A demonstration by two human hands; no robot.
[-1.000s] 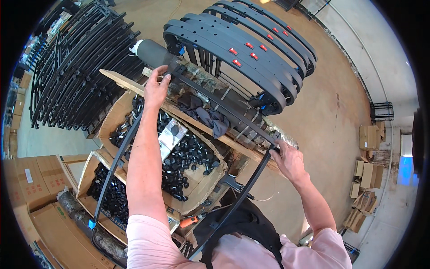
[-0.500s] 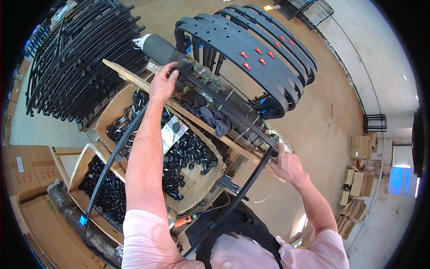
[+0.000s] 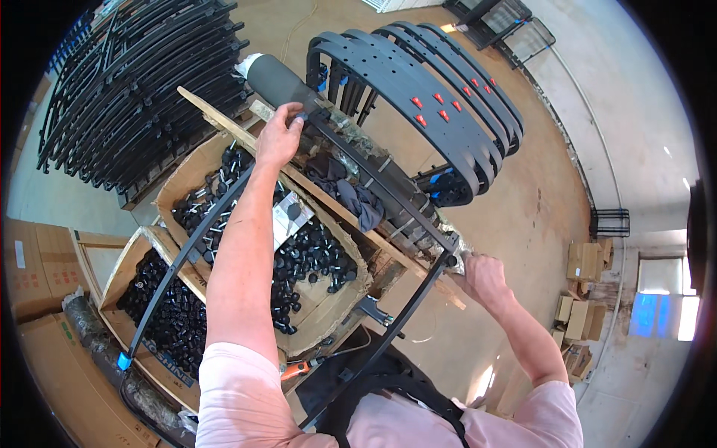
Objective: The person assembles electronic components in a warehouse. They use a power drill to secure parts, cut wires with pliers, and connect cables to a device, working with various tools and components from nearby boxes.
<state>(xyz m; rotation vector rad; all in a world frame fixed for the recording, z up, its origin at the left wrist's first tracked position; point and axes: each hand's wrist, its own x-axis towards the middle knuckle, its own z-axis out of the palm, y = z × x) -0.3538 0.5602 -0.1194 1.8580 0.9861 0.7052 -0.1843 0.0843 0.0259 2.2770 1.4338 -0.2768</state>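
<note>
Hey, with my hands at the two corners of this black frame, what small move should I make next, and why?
Perhaps bring your right hand in to the round black cap at the frame's right corner to check its fit: your fingers look curled just beside it, while your left hand is at the other corner. Contact isn't clear.
</note>
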